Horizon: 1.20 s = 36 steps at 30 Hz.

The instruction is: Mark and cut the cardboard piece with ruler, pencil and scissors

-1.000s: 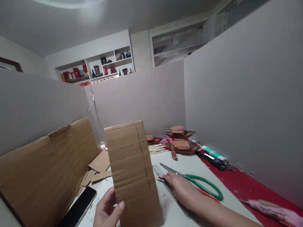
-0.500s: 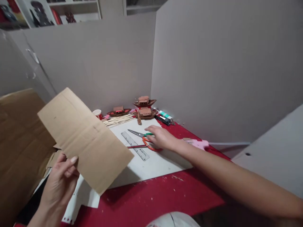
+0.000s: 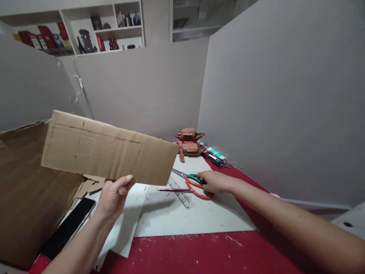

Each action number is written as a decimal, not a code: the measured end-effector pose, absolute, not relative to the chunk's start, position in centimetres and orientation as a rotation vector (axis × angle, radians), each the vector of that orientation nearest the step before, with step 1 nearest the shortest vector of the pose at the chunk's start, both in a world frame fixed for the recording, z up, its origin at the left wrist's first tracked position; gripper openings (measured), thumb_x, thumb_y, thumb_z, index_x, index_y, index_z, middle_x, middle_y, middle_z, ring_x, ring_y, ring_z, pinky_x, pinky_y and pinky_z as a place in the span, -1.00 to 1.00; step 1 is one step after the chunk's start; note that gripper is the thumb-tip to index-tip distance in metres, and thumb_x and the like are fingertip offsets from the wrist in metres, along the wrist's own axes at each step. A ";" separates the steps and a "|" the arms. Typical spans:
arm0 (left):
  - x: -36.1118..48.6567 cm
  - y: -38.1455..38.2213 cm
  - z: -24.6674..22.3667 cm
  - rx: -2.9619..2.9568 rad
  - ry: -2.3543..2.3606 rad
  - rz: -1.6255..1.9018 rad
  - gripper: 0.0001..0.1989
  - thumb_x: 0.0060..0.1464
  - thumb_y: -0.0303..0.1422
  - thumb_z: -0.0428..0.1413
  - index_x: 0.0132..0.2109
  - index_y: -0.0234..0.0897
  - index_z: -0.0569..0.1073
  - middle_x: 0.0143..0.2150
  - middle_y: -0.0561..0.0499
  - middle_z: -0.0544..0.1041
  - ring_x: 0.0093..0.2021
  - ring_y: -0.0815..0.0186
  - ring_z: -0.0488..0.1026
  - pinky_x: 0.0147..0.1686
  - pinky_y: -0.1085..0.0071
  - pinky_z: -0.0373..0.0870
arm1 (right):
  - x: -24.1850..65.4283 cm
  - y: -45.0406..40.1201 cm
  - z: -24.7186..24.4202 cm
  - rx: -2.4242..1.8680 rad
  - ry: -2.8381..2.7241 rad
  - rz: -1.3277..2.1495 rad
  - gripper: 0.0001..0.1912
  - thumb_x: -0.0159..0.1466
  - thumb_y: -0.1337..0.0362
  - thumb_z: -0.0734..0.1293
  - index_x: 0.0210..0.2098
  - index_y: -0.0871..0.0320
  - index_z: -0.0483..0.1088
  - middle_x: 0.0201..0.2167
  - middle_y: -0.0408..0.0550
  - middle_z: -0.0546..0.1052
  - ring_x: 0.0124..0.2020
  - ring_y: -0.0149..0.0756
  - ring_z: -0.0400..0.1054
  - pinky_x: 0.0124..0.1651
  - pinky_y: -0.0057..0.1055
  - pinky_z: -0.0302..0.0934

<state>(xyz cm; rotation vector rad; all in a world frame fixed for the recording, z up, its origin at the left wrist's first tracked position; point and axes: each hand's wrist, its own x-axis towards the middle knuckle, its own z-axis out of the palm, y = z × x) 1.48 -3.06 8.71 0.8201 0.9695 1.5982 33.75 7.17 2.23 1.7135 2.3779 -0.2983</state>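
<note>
My left hand [image 3: 115,199] pinches the lower edge of a long piece of brown cardboard [image 3: 108,152] between thumb and fingers, held up over the table. Pencil lines and marks run across the face turned to me. My right hand [image 3: 214,182] is closed on the handles of a pair of scissors [image 3: 187,176], one green and one orange, with the blades pointing left. The cardboard's corner overlaps the blade tips. Under the scissors lie a clear ruler [image 3: 186,201] and a dark red pencil [image 3: 171,190], both on a white sheet [image 3: 196,220].
Model boats [image 3: 189,146] stand at the back, beside a green-and-white tube [image 3: 216,153] and a dark cutter [image 3: 213,160]. To the left are a black phone [image 3: 70,228], cardboard scraps [image 3: 88,187] and a large cardboard sheet [image 3: 25,190]. Grey panels [image 3: 142,87] enclose the red table [image 3: 182,255].
My left hand has raised the cardboard and turned it nearer level, bringing its marked face into view. My right hand has closed on the scissors' handles. The view has shifted left and up.
</note>
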 end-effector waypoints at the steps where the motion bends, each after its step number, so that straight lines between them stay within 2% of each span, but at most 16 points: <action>1: 1.5 -3.0 8.7 0.824 0.966 1.598 -0.53 -0.36 -0.43 0.42 -0.78 -0.27 0.23 -0.73 0.19 0.17 -0.60 0.50 0.18 -0.53 0.49 0.29 | 33.8 7.2 2.3 1.712 2.378 -0.296 -0.78 0.37 0.18 0.33 -0.09 0.21 0.44 -0.16 -0.04 0.53 -0.20 -0.26 0.46 -0.14 -0.23 0.40; 7: 2.0 -2.3 8.4 0.828 0.936 1.666 -0.69 -0.42 -0.45 0.42 -0.71 -0.26 0.40 -0.68 0.12 0.41 -0.49 0.38 0.41 -0.33 0.42 0.42 | 33.8 7.3 2.6 1.792 2.415 -0.144 -0.73 0.36 0.18 0.34 -0.02 0.20 0.42 0.00 0.04 0.48 -0.02 -0.15 0.40 0.02 -0.10 0.33; 11: 2.6 -2.7 9.2 0.875 0.907 1.595 -0.72 -0.33 -0.42 0.44 -0.66 -0.32 0.46 -0.62 0.06 0.45 -0.50 0.38 0.39 -0.40 0.41 0.37 | 33.4 7.3 2.8 1.801 2.400 -0.140 -0.75 0.36 0.17 0.34 -0.07 0.21 0.43 -0.04 0.03 0.50 -0.06 -0.18 0.42 0.00 -0.12 0.33; 14: 2.7 -2.5 9.7 0.877 0.866 1.554 -0.68 -0.28 -0.37 0.43 -0.67 -0.33 0.43 -0.65 0.08 0.38 -0.55 0.39 0.32 -0.48 0.40 0.31 | 33.0 7.0 2.8 1.776 2.404 -0.176 -0.75 0.36 0.16 0.33 -0.08 0.21 0.44 -0.08 0.01 0.51 -0.10 -0.20 0.43 -0.02 -0.15 0.34; 19: 2.9 -0.8 10.2 0.826 0.783 1.631 -0.72 -0.29 -0.37 0.43 -0.64 -0.35 0.47 -0.58 0.07 0.43 -0.46 0.38 0.37 -0.38 0.40 0.37 | 32.5 7.2 2.0 1.766 2.337 -0.251 -0.76 0.37 0.17 0.34 -0.07 0.21 0.44 -0.12 -0.01 0.53 -0.17 -0.24 0.46 -0.10 -0.20 0.39; 22: 3.5 0.1 10.6 0.790 0.710 1.689 -0.74 -0.30 -0.36 0.43 -0.59 -0.35 0.50 -0.56 0.09 0.44 -0.46 0.40 0.36 -0.42 0.43 0.33 | 32.4 7.5 1.5 1.795 2.328 -0.258 -0.74 0.37 0.17 0.33 -0.05 0.21 0.43 -0.11 -0.01 0.52 -0.17 -0.24 0.46 -0.11 -0.20 0.39; 25: 3.8 0.6 11.1 0.763 0.629 1.721 -0.75 -0.31 -0.38 0.43 -0.56 -0.36 0.51 -0.54 0.08 0.47 -0.48 0.42 0.37 -0.49 0.46 0.29 | 32.6 7.8 1.5 1.837 2.368 -0.240 -0.77 0.32 0.18 0.38 -0.15 0.22 0.45 -0.21 -0.03 0.54 -0.22 -0.24 0.45 -0.17 -0.25 0.36; 28: 3.8 1.2 11.7 0.727 0.570 1.758 -0.78 -0.33 -0.41 0.43 -0.55 -0.37 0.53 -0.54 0.07 0.51 -0.49 0.41 0.41 -0.51 0.47 0.33 | 33.1 8.1 2.0 1.918 2.467 -0.168 -0.84 0.20 0.23 0.41 -0.31 0.21 0.46 -0.34 0.07 0.56 -0.26 -0.09 0.46 -0.27 -0.30 0.23; 31: 3.7 1.9 12.6 0.682 0.512 1.819 -0.81 -0.36 -0.42 0.40 -0.56 -0.35 0.53 -0.55 0.08 0.53 -0.50 0.40 0.44 -0.47 0.46 0.41 | 33.4 7.9 2.9 1.999 2.618 -0.106 -0.82 0.23 0.17 0.32 -0.35 0.18 0.43 -0.36 0.14 0.57 -0.30 -0.02 0.46 -0.32 -0.31 0.14; 34: 3.8 2.5 13.6 0.653 0.448 1.875 -0.83 -0.39 -0.43 0.38 -0.57 -0.34 0.53 -0.55 0.09 0.55 -0.48 0.41 0.46 -0.44 0.47 0.46 | 32.5 7.1 3.6 2.005 2.818 -0.132 -0.78 0.30 0.12 0.21 -0.26 0.13 0.38 -0.33 0.06 0.56 -0.30 -0.12 0.43 -0.31 -0.36 0.16; 36: 4.1 2.7 14.2 0.650 0.411 1.902 -0.83 -0.40 -0.44 0.37 -0.58 -0.35 0.53 -0.56 0.09 0.54 -0.48 0.41 0.47 -0.42 0.47 0.49 | 31.2 6.2 3.8 1.971 2.937 -0.195 -0.75 0.32 0.08 0.16 -0.29 0.11 0.32 -0.38 -0.02 0.52 -0.34 -0.19 0.39 -0.32 -0.40 0.18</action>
